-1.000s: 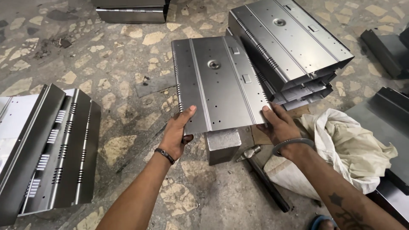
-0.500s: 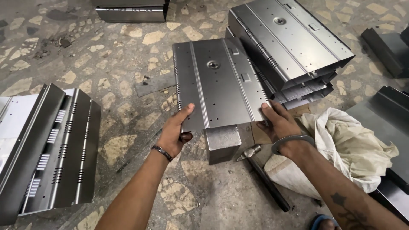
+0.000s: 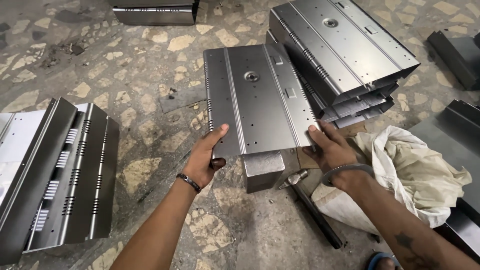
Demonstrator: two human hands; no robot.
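Here, your left hand (image 3: 202, 160) has its fingers clenched on the near left corner of a grey sheet-metal panel (image 3: 257, 100), thumb on top and the other fingers curled beneath the edge. Your right hand (image 3: 330, 147) grips the near right corner the same way, fingers spread flat along the rim. The panel sits tilted, its near end resting on a small steel block (image 3: 262, 170) on the floor and its far end leaning toward a stack of matching panels (image 3: 345, 50) just beside it on the right.

The panel looks stiff and fairly heavy, with 2 raised ribs, a round boss in the middle and rows of slots down its sides. Its bare finish is probably slippery and its cut edges sharp, so the folded side rims seem the safest hold.

A hammer (image 3: 310, 205) lies on the floor beside the block, touching a white cloth sack (image 3: 420, 175). Another slotted panel (image 3: 65, 170) lies well apart on the left.
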